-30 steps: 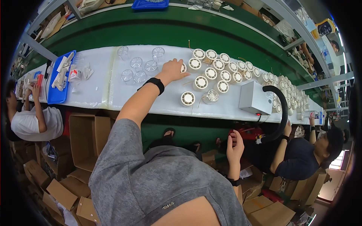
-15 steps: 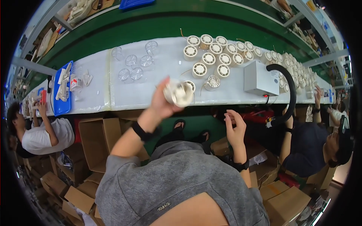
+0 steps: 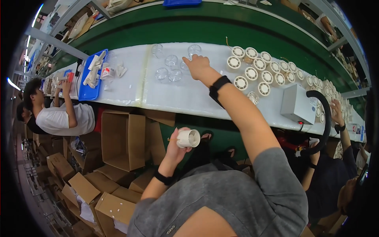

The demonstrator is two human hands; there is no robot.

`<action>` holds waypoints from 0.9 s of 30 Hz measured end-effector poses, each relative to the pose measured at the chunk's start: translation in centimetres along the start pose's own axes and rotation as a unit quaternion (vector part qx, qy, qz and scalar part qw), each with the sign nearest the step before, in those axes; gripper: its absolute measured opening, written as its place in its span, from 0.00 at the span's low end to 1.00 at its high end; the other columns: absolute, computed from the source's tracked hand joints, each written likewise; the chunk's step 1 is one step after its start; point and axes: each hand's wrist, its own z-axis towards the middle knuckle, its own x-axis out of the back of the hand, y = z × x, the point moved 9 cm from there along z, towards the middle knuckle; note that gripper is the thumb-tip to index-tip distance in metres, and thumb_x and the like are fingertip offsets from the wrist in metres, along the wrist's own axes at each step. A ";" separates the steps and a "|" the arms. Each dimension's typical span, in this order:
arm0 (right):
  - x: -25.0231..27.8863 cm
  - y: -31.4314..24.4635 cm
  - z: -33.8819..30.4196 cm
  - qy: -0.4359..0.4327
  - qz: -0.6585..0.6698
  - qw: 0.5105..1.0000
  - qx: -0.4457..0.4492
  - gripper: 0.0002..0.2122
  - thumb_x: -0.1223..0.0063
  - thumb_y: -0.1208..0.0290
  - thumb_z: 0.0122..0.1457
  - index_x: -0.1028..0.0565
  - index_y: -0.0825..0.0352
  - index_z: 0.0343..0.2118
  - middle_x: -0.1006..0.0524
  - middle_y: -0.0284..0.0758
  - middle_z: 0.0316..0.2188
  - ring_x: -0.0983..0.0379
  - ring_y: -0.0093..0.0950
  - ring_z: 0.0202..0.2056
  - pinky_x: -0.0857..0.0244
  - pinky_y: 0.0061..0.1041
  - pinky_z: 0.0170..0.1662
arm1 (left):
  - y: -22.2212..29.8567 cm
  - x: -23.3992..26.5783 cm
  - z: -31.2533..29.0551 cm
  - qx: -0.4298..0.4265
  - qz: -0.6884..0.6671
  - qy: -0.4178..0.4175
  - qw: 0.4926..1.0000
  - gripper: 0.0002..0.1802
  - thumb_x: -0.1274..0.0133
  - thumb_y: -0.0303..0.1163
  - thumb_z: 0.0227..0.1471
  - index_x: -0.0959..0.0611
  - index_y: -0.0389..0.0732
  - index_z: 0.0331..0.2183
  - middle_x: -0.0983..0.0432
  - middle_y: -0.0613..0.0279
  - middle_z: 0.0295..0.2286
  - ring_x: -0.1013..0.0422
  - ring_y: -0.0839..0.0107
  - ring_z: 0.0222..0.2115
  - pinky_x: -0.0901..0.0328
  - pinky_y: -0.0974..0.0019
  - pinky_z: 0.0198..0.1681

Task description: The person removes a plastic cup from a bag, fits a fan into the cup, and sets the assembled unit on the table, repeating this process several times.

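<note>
My left hand (image 3: 176, 149) is wrapped round a white cylindrical housing (image 3: 188, 138), held in front of the table's near edge. The housing lies on its side, its hollow end facing right, with inner parts showing. My right arm stretches across the table, and my right hand (image 3: 200, 68) is over a group of clear round plastic covers, with the index finger extended and the fingers apart. One clear cover (image 3: 184, 65) lies by its fingertips, partly hidden by the hand. Another clear cover (image 3: 194, 49) stands just beyond. Several more, such as a clear cover (image 3: 175, 75), stand to the left.
White slotted-top cylinders (image 3: 251, 73) stand in rows at right, beside a grey metal box (image 3: 299, 103) with a black hose (image 3: 327, 114). At left lies a blue tray (image 3: 90, 90) of white parts. Cardboard boxes (image 3: 123, 140) fill the floor; a co-worker sits each side.
My left hand has drawn the white housing back from over the table toward me. My right hand has gone from beside my body out to the clear covers. The view has shifted left.
</note>
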 end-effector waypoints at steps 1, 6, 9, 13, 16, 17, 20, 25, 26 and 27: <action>-1.0 -0.7 1.3 -0.014 -0.020 1.000 0.003 0.28 0.48 0.69 0.41 0.43 0.58 0.49 0.34 0.41 0.37 0.33 0.36 0.35 0.36 0.31 0.32 | 0.8 0.9 -0.6 -0.035 -0.001 0.019 0.999 0.22 0.71 0.51 0.51 0.30 0.44 0.33 0.31 0.64 0.24 0.38 0.74 0.16 0.45 0.75 0.14; 0.7 0.1 2.0 0.027 0.045 0.999 -0.013 0.27 0.47 0.67 0.40 0.40 0.64 0.47 0.33 0.41 0.35 0.32 0.32 0.36 0.36 0.29 0.33 | 2.7 3.5 -2.1 -0.116 -0.008 0.066 0.991 0.20 0.71 0.49 0.52 0.31 0.44 0.33 0.31 0.65 0.24 0.37 0.74 0.17 0.45 0.75 0.14; 4.4 4.0 -3.9 0.084 0.242 0.966 -0.028 0.26 0.49 0.63 0.42 0.39 0.67 0.45 0.31 0.40 0.31 0.31 0.30 0.33 0.36 0.27 0.32 | 2.4 2.3 -1.0 -0.104 0.059 0.055 0.991 0.20 0.70 0.48 0.52 0.31 0.44 0.34 0.31 0.65 0.24 0.36 0.75 0.18 0.44 0.75 0.15; 3.1 7.0 -18.9 -0.065 0.900 0.431 0.026 0.23 0.60 0.52 0.48 0.35 0.67 0.41 0.34 0.41 0.18 0.35 0.31 0.18 0.38 0.26 0.22 | -1.1 -1.5 2.6 -0.031 0.198 -0.002 0.980 0.19 0.69 0.47 0.52 0.31 0.45 0.35 0.32 0.66 0.24 0.36 0.76 0.20 0.44 0.75 0.16; -3.0 9.1 -31.7 0.004 0.991 0.124 0.051 0.25 0.66 0.45 0.48 0.31 0.63 0.37 0.36 0.41 0.15 0.42 0.28 0.14 0.44 0.27 0.16 | -5.8 -5.6 5.6 0.059 0.301 -0.081 0.948 0.18 0.68 0.46 0.51 0.31 0.45 0.35 0.31 0.66 0.25 0.35 0.77 0.21 0.44 0.76 0.16; -7.7 9.9 -36.0 0.044 0.995 0.095 0.009 0.25 0.66 0.44 0.48 0.31 0.62 0.36 0.36 0.41 0.15 0.43 0.28 0.13 0.44 0.27 0.16 | -7.8 -7.0 6.3 0.097 0.336 -0.114 0.930 0.18 0.68 0.46 0.51 0.31 0.45 0.36 0.31 0.67 0.25 0.35 0.77 0.21 0.44 0.76 0.16; -17.0 12.8 -46.1 0.193 0.978 -0.026 -0.071 0.24 0.64 0.44 0.48 0.31 0.62 0.35 0.36 0.41 0.16 0.42 0.29 0.14 0.43 0.27 0.18 | -13.0 -10.6 7.2 0.173 0.398 -0.156 0.887 0.18 0.67 0.46 0.51 0.31 0.45 0.36 0.31 0.67 0.25 0.35 0.78 0.22 0.44 0.76 0.16; -27.9 18.8 -54.5 0.449 0.829 -0.178 -0.281 0.18 0.59 0.54 0.50 0.33 0.68 0.31 0.30 0.43 0.23 0.33 0.34 0.25 0.37 0.27 0.28 | -19.5 -13.7 5.9 0.235 0.450 -0.144 0.850 0.18 0.67 0.46 0.51 0.30 0.44 0.34 0.31 0.67 0.25 0.35 0.78 0.21 0.44 0.77 0.16; -28.5 20.2 -54.0 0.457 0.823 -0.175 -0.288 0.17 0.58 0.56 0.49 0.32 0.69 0.30 0.29 0.42 0.25 0.33 0.35 0.26 0.37 0.27 0.30 | -20.3 -14.1 5.9 0.237 0.456 -0.138 0.847 0.18 0.67 0.46 0.51 0.30 0.44 0.34 0.31 0.66 0.25 0.35 0.77 0.20 0.44 0.77 0.16; -29.7 21.6 -53.5 0.467 0.821 -0.162 -0.285 0.17 0.59 0.57 0.49 0.32 0.68 0.30 0.29 0.41 0.25 0.33 0.34 0.26 0.37 0.25 0.29 | -21.1 -14.5 5.6 0.245 0.469 -0.139 0.837 0.18 0.67 0.46 0.51 0.30 0.44 0.34 0.31 0.66 0.25 0.35 0.77 0.20 0.44 0.77 0.16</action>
